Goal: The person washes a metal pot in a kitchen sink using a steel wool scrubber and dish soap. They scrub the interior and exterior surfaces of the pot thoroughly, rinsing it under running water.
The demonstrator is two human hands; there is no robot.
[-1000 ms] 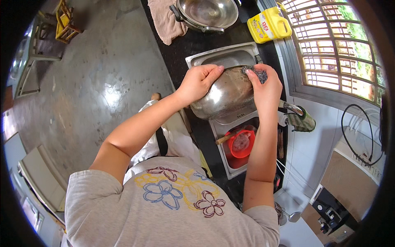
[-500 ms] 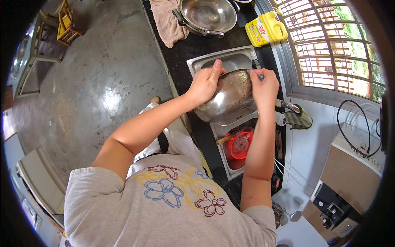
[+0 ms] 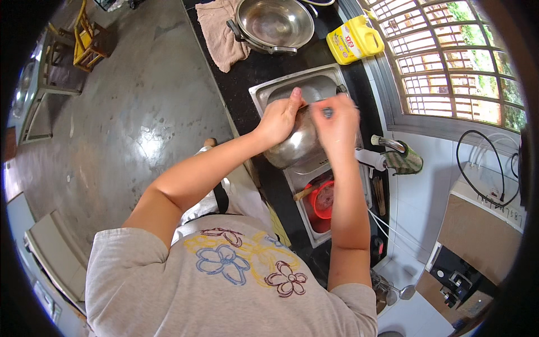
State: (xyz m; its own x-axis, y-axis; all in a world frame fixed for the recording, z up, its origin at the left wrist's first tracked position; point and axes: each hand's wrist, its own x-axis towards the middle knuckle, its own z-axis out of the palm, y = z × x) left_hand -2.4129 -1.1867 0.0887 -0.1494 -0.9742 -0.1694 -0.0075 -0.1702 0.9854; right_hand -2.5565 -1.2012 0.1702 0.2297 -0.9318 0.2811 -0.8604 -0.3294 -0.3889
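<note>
A steel pot (image 3: 292, 147) is tilted on its side over the far sink basin (image 3: 261, 92), its browned, stained outer surface partly facing me. My left hand (image 3: 279, 119) is closed on its rim, thumb pointing up. Closed and smeared by motion, my right hand (image 3: 338, 124) presses a small grey scourer (image 3: 327, 113), which looks like steel wool, against the pot near its upper edge. Most of the scourer is hidden by my fingers. A dark handle of the pot (image 3: 341, 89) shows just beyond my right hand.
The near basin (image 3: 306, 222) holds a red bowl (image 3: 323, 201) of sudsy water and a wooden handle (image 3: 305, 192). A faucet (image 3: 390, 142) with a green cloth (image 3: 407, 162) stands right. Beyond are another pot (image 3: 275, 25), a towel (image 3: 219, 33) and a yellow jug (image 3: 355, 40).
My right hand has moved left across the pot with the scourer, toward my left hand. My left hand keeps its hold on the rim. The whole view has shifted slightly.
</note>
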